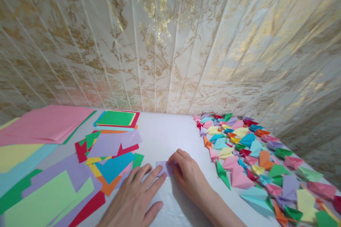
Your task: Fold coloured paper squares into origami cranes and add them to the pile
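A small folded piece of purple paper (163,164) lies flat on the white tabletop in front of me. My left hand (138,193) has its fingers stretched out, with fingertips resting on the left part of the paper. At the paper's right end, my right hand (186,172) curls its fingers and pinches the edge, partly hiding it. Just left of my left hand are loose cut papers, among them a blue sheet (115,166) and an orange piece (108,186).
Large coloured sheets, a pink stack (50,122) among them, cover the left side. A neat stack topped with a green sheet (115,117) sits farther back. Many folded paper shapes (247,156) fill the right side. A gold-patterned curtain (160,42) hangs behind the table.
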### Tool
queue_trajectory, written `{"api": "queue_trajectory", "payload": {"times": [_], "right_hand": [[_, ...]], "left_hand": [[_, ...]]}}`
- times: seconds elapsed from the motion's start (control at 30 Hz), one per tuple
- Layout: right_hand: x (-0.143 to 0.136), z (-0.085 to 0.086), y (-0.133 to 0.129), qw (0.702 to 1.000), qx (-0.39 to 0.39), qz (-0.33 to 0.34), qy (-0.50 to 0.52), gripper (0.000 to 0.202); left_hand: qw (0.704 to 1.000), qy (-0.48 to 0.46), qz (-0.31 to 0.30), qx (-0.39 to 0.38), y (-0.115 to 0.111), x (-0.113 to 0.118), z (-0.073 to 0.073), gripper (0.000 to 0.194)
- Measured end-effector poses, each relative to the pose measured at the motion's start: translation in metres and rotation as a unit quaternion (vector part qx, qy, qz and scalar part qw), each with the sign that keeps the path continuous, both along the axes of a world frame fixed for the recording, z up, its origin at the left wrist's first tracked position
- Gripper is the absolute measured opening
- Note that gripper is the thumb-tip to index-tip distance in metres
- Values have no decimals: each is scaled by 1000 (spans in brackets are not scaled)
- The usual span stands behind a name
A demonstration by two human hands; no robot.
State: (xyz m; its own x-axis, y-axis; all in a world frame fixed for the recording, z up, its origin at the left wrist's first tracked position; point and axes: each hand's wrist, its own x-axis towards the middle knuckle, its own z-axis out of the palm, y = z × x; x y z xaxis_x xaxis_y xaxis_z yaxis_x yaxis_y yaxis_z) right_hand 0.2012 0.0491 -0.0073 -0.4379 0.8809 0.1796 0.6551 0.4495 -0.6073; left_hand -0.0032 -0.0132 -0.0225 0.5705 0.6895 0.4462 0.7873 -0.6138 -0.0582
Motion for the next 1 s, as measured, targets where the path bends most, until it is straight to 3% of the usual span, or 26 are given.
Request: {"api": "queue_trajectory", "payload": {"times": [0.2,0.33,0.83,1.0], "right_hand": [[-11,2,-7,999,22,-37,-19,13],[-16,2,-10,998,18,-52,-28,16],[11,6,-3,994,-84,0,67,67],[18,4,1,990,-116,5,84,75]], "left_hand": [[1000,-4,-4,28,1,2,7,39],[999,9,2,52,0,3,6,37],[997,6,28,65,-1,0,2,33],[998,8,28,63,-1,-3,-1,34]]}}
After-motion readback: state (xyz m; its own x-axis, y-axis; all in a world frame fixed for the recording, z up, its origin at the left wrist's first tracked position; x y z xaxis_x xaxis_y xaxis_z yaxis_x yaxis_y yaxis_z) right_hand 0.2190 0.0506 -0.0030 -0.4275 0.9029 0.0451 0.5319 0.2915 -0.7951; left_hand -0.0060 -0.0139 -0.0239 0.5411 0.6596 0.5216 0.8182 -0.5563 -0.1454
